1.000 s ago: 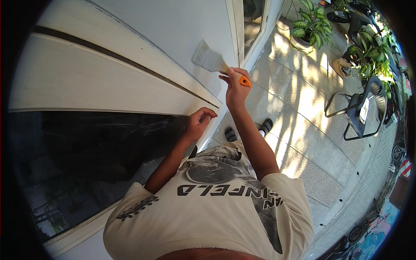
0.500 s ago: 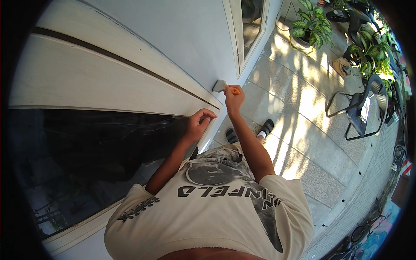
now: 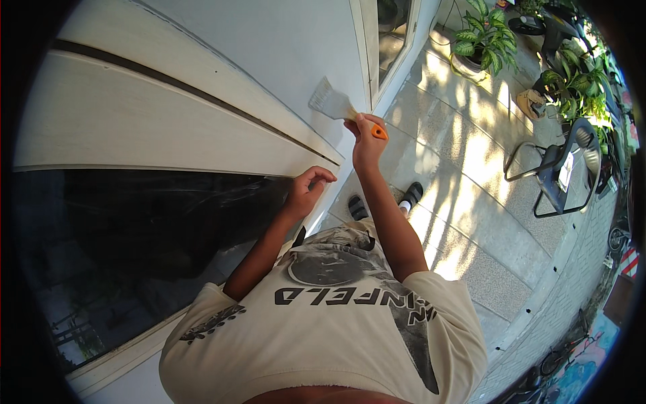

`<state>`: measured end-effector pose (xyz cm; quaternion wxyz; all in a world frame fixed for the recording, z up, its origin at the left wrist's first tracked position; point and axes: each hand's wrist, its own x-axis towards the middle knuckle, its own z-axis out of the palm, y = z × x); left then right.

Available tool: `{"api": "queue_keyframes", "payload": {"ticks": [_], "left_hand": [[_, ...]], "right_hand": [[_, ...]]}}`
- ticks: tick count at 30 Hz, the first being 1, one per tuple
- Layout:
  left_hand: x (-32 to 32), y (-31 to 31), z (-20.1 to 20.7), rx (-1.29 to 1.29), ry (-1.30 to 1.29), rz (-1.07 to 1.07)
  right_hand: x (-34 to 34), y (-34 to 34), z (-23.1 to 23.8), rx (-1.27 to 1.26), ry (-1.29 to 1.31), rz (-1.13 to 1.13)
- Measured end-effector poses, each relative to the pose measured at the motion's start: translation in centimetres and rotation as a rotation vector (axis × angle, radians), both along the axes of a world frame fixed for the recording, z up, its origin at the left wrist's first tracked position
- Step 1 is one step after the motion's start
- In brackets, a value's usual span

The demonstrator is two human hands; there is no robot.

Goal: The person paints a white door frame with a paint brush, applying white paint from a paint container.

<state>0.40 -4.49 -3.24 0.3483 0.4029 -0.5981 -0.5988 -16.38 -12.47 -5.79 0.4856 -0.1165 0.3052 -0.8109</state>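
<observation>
Head view: nearest is the pale printed shirt (image 3: 350, 323), its lower part cut off by the picture edge. Left hand (image 3: 306, 188) rests with curled fingers on the edge of the white frame (image 3: 202, 135); whether it pinches anything, I cannot tell. Right hand (image 3: 367, 138) is clamped on the orange handle of a paintbrush (image 3: 336, 106), bristles probably touching the white wall (image 3: 269, 40). Farther off, a chair (image 3: 558, 175) and potted plants (image 3: 484, 44).
</observation>
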Motion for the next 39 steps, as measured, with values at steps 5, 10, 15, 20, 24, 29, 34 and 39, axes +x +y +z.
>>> {"api": "queue_keyframes", "payload": {"ticks": [5, 10, 15, 20, 24, 29, 34, 39], "left_hand": [[0.0, -0.2, 0.0, 0.016, -0.043, -0.037], [-0.2, -0.3, -0.2, -0.018, -0.046, -0.022], [0.5, 0.3, -0.1, 0.0, -0.064, 0.002], [0.7, -0.2, -0.1, 0.002, -0.073, -0.025], [0.6, -0.2, -0.3, 0.047, -0.076, -0.03], [1.0, -0.2, -1.5, 0.062, -0.097, -0.047], [0.4, -0.5, -1.3, 0.079, -0.083, -0.057], [0.5, -0.5, -1.3, 0.073, -0.104, -0.065]], "right_hand": [[-0.5, 2.8, -14.2, 0.285, 0.267, -0.087], [0.5, 2.7, -13.1, 0.399, 0.313, -0.054], [0.3, 2.1, 6.8, 0.146, 0.325, 0.011], [-1.0, 2.1, 12.5, -0.179, 0.081, -0.04], [0.9, 1.4, 7.0, -0.127, -0.056, 0.054], [2.0, 3.3, -2.9, 0.1, -0.002, 0.015], [1.7, 3.9, -10.0, 0.228, 0.146, -0.016], [1.9, 4.2, -17.0, 0.399, 0.21, -0.048]]}}
